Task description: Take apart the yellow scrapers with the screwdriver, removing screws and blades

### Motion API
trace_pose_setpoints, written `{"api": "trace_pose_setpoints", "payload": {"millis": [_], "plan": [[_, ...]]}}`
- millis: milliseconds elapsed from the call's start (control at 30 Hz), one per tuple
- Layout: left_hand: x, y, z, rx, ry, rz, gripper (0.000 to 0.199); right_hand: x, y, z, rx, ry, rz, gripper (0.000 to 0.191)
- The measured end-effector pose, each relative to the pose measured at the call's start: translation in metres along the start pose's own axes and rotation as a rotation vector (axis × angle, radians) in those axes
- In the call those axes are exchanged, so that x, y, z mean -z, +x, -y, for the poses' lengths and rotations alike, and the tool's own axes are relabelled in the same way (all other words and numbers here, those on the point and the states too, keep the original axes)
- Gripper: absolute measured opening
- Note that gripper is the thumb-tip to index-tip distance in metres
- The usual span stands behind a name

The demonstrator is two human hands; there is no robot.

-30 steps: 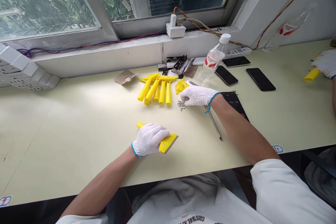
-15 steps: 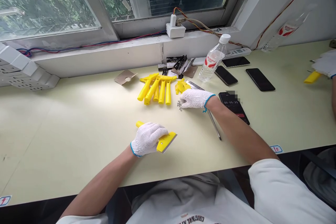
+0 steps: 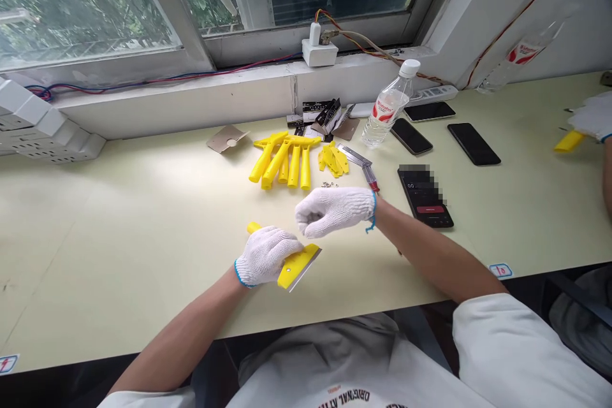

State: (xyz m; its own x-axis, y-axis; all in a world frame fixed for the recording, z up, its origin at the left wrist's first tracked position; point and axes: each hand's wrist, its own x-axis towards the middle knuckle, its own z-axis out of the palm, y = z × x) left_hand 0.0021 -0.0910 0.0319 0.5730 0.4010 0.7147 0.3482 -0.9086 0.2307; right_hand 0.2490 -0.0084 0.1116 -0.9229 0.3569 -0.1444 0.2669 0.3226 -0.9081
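My left hand (image 3: pixel 264 257), in a white knit glove with a blue cuff, grips a yellow plastic scraper (image 3: pixel 294 271) with a metal blade along its edge. My right hand (image 3: pixel 335 211), gloved the same way, hangs over the pale table (image 3: pixel 143 223) with its fingers bunched; anything small in them is hidden. Just beyond it lie a few small metal screws (image 3: pixel 327 184). Further back are several yellow scraper handles (image 3: pixel 282 162), a heap of small yellow pieces (image 3: pixel 333 159), metal blades (image 3: pixel 354 155) and a red-handled screwdriver (image 3: pixel 371 178), its shaft hidden behind my right forearm.
A water bottle (image 3: pixel 387 105) and several phones stand at the back right, one showing a timer (image 3: pixel 424 197). Black packets (image 3: pixel 325 115) and a cardboard piece (image 3: pixel 227 138) lie by the sill. At far right, a co-worker's gloved hand (image 3: pixel 593 116) holds a yellow handle (image 3: pixel 568 141).
My right hand has moved back from the screws toward the scraper and closed up. The screwdriver now lies with its handle by the screws. The scraper has turned slightly in my left hand.
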Motion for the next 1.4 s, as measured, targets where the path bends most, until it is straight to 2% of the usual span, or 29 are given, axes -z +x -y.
{"api": "trace_pose_setpoints", "payload": {"millis": [133,267,367,633,833,967,1133,1400], "plan": [[0.003,-0.004,0.005,-0.002,-0.039,-0.044,0.004,-0.022,0.019,-0.02,0.037,0.269,0.037,0.026],[0.01,-0.006,0.012,0.039,0.037,-0.079,0.015,-0.031,0.025,-0.03,-0.031,0.411,-0.047,0.03],[0.013,-0.006,0.014,0.055,0.085,-0.066,0.017,-0.034,0.025,-0.029,-0.094,0.424,-0.112,0.031],[0.014,-0.001,0.012,0.061,0.113,-0.012,0.013,-0.036,0.023,-0.028,-0.135,0.465,-0.158,0.029],[0.011,-0.002,0.012,0.076,0.106,-0.004,0.016,-0.031,0.022,-0.023,-0.118,0.453,-0.135,0.028],[0.01,-0.003,0.012,0.115,0.128,0.021,0.011,-0.029,0.021,-0.017,-0.131,0.374,-0.168,0.028],[0.01,-0.001,0.011,0.124,0.172,-0.003,0.012,-0.029,0.021,-0.01,-0.14,0.339,-0.21,0.029],[0.004,-0.003,0.011,0.103,0.179,-0.007,0.011,-0.028,0.019,-0.014,-0.134,0.36,-0.185,0.018]]}}
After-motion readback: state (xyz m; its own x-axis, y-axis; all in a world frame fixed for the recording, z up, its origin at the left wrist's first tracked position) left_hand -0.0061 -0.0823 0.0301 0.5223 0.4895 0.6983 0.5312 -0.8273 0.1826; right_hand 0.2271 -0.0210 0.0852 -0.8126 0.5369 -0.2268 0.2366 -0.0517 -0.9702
